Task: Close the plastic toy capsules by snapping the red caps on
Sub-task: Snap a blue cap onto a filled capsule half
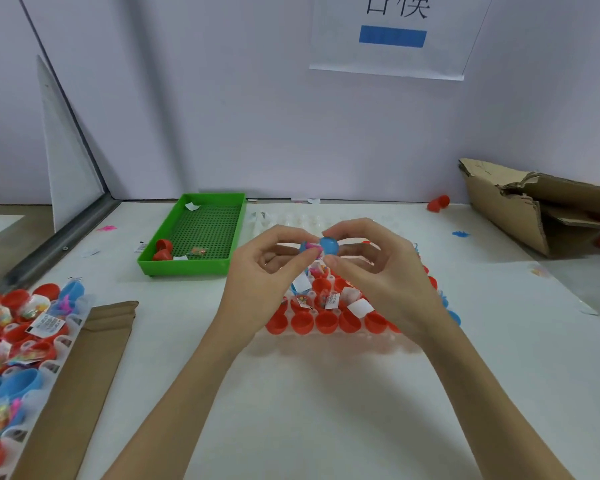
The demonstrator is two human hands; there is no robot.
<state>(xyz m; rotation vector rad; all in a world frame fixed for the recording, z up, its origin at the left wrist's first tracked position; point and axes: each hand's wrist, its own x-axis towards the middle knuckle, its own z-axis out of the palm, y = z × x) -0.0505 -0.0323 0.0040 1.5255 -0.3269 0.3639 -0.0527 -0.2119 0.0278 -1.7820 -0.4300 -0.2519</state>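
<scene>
Above the table's middle, my left hand (267,268) pinches a blue capsule half (307,247) with a pink toy showing in it. My right hand (371,265) pinches a blue cap (329,245) right beside that half, the two parts touching. Below the hands lies a clear tray (326,336) with several red capsule halves (326,322), some holding toys and white paper slips. My palms hide part of the tray.
A green tray (194,233) with two red caps stands at the back left. Another tray of red and blue capsule halves (18,344) lies at the left edge beside a cardboard strip (84,375). A torn cardboard box (541,209) sits at the right; a loose red cap (438,203) lies by the wall.
</scene>
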